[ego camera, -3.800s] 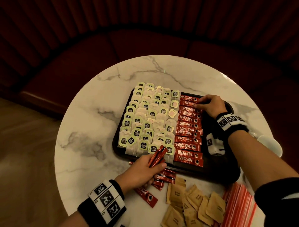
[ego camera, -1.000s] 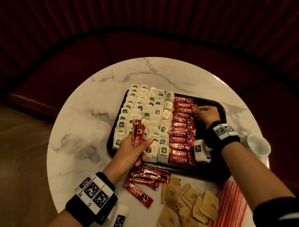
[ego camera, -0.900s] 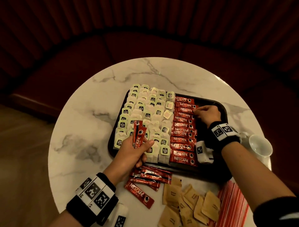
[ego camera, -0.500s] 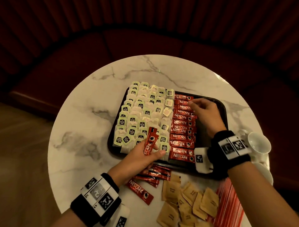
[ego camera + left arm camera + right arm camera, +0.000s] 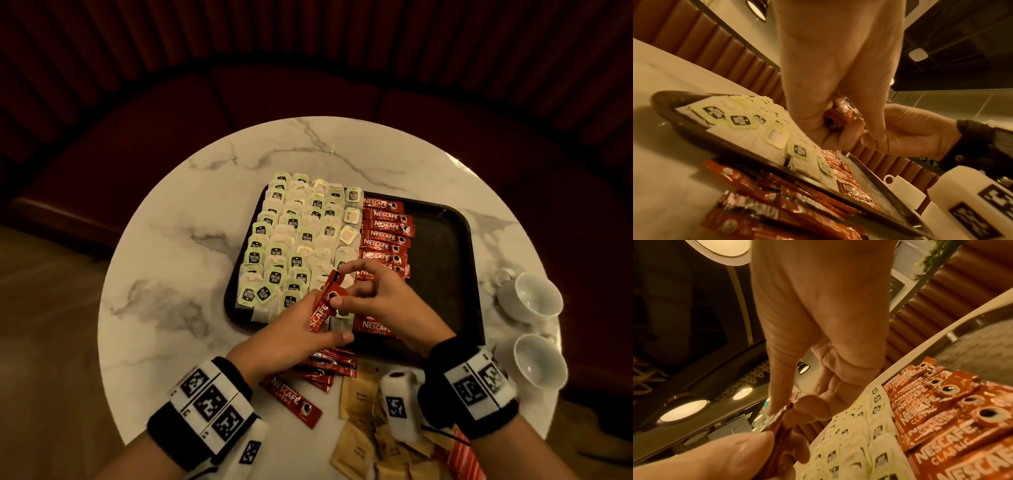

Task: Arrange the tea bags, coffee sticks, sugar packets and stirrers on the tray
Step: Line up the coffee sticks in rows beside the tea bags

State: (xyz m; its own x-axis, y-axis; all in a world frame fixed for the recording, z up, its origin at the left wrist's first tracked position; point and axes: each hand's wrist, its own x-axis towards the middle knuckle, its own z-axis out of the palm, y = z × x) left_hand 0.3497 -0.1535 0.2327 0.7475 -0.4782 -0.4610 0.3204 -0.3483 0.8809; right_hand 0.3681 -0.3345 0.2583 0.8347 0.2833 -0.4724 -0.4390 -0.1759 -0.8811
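Both hands, the left hand (image 5: 298, 329) and right hand (image 5: 383, 301), are pinching a few coffee sticks (image 5: 325, 301) above the tray (image 5: 445, 274) (peeling one off cleanly matters here).

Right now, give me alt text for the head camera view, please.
Both hands, left hand and right hand, pinch red coffee sticks above a dark tray of tea bags on a marble table; sugar packets lie nearby.
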